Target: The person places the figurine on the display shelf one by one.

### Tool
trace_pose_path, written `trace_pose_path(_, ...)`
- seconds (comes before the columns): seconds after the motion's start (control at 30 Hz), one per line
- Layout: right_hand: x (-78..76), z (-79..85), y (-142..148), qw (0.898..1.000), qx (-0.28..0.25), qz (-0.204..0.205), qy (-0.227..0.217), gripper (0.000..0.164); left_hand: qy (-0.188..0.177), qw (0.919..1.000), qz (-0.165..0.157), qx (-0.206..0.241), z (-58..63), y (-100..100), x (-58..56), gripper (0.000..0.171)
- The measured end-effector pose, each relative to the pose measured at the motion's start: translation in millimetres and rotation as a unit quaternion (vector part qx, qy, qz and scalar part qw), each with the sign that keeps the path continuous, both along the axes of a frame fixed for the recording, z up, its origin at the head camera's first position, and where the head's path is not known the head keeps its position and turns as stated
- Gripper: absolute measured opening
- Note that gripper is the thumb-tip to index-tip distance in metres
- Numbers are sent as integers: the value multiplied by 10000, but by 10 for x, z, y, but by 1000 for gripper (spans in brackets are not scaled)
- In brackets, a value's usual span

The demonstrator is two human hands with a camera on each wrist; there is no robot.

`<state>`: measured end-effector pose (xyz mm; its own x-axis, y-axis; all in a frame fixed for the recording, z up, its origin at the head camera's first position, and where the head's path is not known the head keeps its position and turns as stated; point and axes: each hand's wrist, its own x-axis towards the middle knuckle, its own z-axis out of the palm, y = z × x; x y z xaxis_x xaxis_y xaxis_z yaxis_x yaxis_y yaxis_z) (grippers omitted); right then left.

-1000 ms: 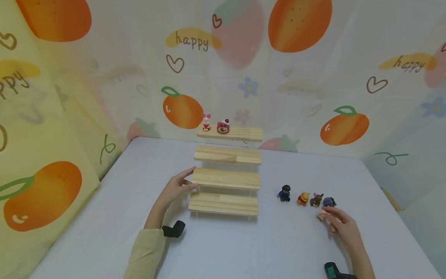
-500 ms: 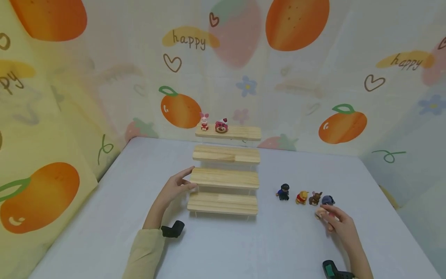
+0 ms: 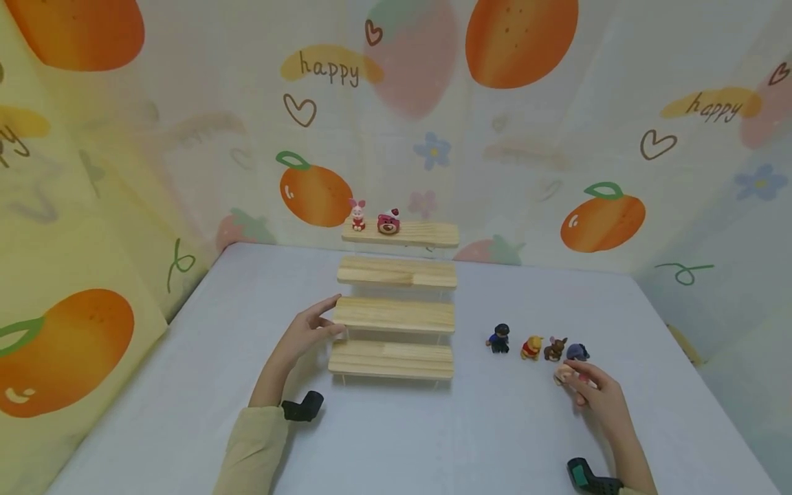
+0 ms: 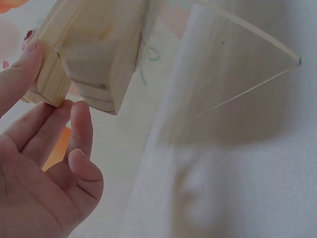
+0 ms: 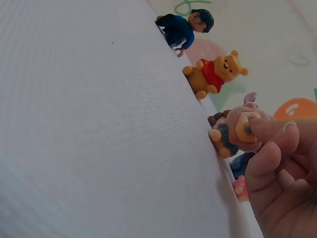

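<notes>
My left hand (image 3: 306, 333) pinches the left end of the second-lowest wooden shelf (image 3: 396, 314); the left wrist view shows its fingers (image 4: 22, 74) against the wood. Over on the right, my right hand (image 3: 600, 395) pinches a small pale-pink toy figurine (image 5: 237, 130) by its head, near the tabletop. Part of that figurine is covered by the fingers. Just behind it stand a blue donkey figurine (image 3: 578, 352), a brown long-eared figurine (image 3: 555, 349) and a yellow bear figurine in a red shirt (image 3: 531, 348). A dark-clothed doll (image 3: 498, 339) stands at the row's left end.
A tiered wooden rack stands mid-table, its top shelf (image 3: 427, 234) holding a pink piglet figurine (image 3: 357, 216) and a magenta bear-head figurine (image 3: 388, 222). Low beside my right hand is a pink piece with yellow spots (image 5: 240, 188). A fruit-print cloth (image 3: 513, 172) hangs behind the white table (image 3: 495, 440).
The whole scene shifts slightly left as the head view turns. My left hand keeps its place on the shelf, and the right hand stays at the pale-pink figurine with little change.
</notes>
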<state>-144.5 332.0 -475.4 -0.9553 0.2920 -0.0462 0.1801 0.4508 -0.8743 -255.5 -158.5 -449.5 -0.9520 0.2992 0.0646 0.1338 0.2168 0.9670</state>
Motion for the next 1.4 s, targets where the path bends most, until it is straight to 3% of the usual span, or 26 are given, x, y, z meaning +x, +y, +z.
trace_pose_path(0.67, -15, -60, 8, 9994, 63, -277, 194, 42, 82, 9999, -16, -72, 26, -16, 9, 68)
trace_pose_path(0.9, 8, -73, 5, 9980, -186, -258, 551, 36, -22, 10000, -30, -60, 272, 39, 159, 62)
trace_pose_path(1.13, 10, -66, 9, 9957, -325, -167, 853, 34, -49, 9999, 19, -131, 301, 63, 168, 62)
trace_pose_path(1.4, 6, -52, 1, 9958, -399, -262, 783, 36, -65, 9999, 28, -133, 309, 62, 177, 62)
